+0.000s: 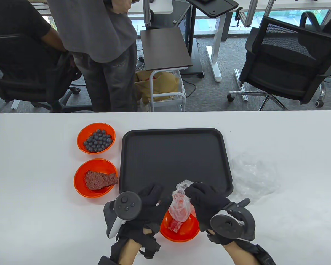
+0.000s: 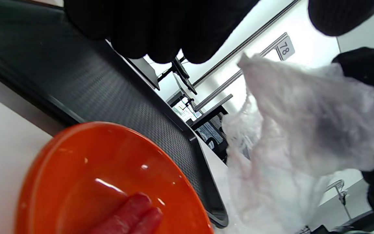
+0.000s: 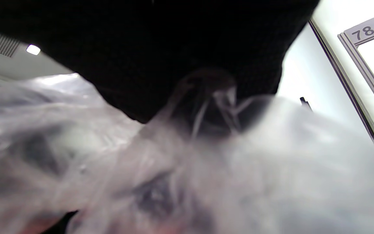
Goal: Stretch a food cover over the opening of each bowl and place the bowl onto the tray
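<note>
— Three orange bowls? Where are they sitting?
— Two left of the tray [image 1: 176, 154]; the near bowl [image 1: 182, 230] is sitting below the hands.
— The cover [image 1: 180, 205]?
— The right hand [image 1: 207, 200] is pinching it, bunched, above that bowl. The left hand [image 1: 150, 203] is hovering beside, fingers relaxed, holding nothing.

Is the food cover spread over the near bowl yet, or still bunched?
Still bunched. The right hand pinches the food cover in a crumpled clump above the near bowl; the bowl's rim and contents remain uncovered in the left wrist view.
</note>
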Demonstrator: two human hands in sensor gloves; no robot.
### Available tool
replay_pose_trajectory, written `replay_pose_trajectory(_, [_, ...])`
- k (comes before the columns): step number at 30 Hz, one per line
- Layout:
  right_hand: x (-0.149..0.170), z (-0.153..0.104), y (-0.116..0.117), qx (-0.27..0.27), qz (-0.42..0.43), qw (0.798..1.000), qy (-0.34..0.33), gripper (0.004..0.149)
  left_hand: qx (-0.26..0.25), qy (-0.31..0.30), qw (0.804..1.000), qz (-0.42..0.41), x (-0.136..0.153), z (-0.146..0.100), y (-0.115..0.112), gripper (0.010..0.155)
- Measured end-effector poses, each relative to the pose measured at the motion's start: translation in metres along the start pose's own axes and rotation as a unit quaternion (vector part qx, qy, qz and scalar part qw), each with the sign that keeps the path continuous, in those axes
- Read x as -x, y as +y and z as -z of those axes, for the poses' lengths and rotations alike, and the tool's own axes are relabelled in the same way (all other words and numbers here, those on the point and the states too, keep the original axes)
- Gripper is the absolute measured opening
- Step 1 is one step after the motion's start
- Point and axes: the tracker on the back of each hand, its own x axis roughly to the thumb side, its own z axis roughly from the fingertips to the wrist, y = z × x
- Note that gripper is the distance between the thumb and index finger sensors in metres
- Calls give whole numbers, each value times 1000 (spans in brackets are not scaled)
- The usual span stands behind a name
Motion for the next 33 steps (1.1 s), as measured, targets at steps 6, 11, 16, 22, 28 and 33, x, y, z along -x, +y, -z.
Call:
replay_pose_trajectory(6, [-7, -4, 13, 29, 41, 999, -2, 40, 49, -5, 995, -82, 1, 3, -8, 71])
replay_pose_trajectory(11, [-5, -6, 18, 20, 64, 998, 11, 40, 35, 9, 993, -115, 2, 6, -16, 50])
replay_pose_trajectory(16, [9, -10, 22, -50, 100, 993, 44, 57, -22, 6, 993, -116, 4, 4, -9, 43])
replay_pose_trajectory(22, [51, -19, 5, -25, 155, 979, 130, 61, -46, -4, 987, -156, 15, -3, 14, 42])
replay_pose_trajectory(28, [76, -21, 30, -36, 254, 941, 220, 53, 12, -77, 967, -242, 12, -5, 19, 42])
replay_pose_trajectory(33, [68, -22, 57, -77, 418, 877, 222, 71, 54, -101, 951, -286, 8, -2, 10, 42])
